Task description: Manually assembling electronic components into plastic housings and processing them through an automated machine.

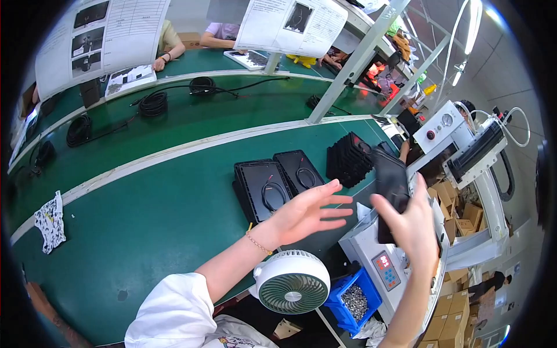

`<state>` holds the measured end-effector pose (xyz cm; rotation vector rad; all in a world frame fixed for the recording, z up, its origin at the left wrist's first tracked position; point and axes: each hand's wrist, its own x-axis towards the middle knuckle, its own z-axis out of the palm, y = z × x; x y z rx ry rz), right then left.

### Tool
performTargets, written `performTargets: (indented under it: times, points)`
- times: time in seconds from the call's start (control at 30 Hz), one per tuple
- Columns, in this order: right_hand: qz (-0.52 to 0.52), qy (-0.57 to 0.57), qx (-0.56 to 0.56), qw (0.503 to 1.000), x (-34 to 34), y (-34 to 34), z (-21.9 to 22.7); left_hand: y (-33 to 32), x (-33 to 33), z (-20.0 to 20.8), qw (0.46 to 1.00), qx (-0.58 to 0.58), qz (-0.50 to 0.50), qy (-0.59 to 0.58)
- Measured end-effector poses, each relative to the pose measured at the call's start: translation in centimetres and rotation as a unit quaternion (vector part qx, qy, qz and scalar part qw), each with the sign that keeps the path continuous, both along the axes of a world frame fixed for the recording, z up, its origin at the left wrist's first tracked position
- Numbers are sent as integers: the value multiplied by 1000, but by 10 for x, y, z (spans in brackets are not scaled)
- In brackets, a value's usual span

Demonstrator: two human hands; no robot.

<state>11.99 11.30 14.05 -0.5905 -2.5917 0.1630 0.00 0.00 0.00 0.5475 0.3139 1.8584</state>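
My left hand (pixel 310 217) is held over the green bench with fingers spread and nothing in it. Just beyond it lie two stacks of black plastic housings, the left stack (pixel 249 180) and the right stack (pixel 296 159), each with a coiled black cable on top. To the right, my right hand (pixel 415 226) grips a black rectangular plastic panel (pixel 391 174) between thumb and fingers. This panel is tilted and smeared by motion, so its details do not show. A row of upright black parts (pixel 348 159) stands behind it.
A white fan (pixel 293 284) sits near my body. Beside it, a blue bin (pixel 354 301) holds small metal parts. The white machine (pixel 380 264) with a control panel stands at right. Cable coils (pixel 154 104) lie along the far strip. Other people sit across the bench.
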Motion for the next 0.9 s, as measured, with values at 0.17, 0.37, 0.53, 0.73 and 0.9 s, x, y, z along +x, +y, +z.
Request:
performTargets:
  times: [0.17, 0.37, 0.53, 0.73, 0.9]
  points:
    - [18, -104, 21, 994, -34, -44, -7, -1, 9, 20, 982, 155, 44, -94]
    - [92, 152, -203, 963, -89, 19, -22, -35, -46, 26, 947, 105, 270, -142]
    - [150, -102, -184, 966, -126, 38, -115, -79, -69, 28, 912, 171, 363, -88]
    - [105, -288, -68, 949, -137, -23, -165, -91, -74, 23, 894, 158, 402, -117]
    - [96, -259, -40, 960, -138, -32, -177, -87, -72, 23, 902, 153, 377, -144]
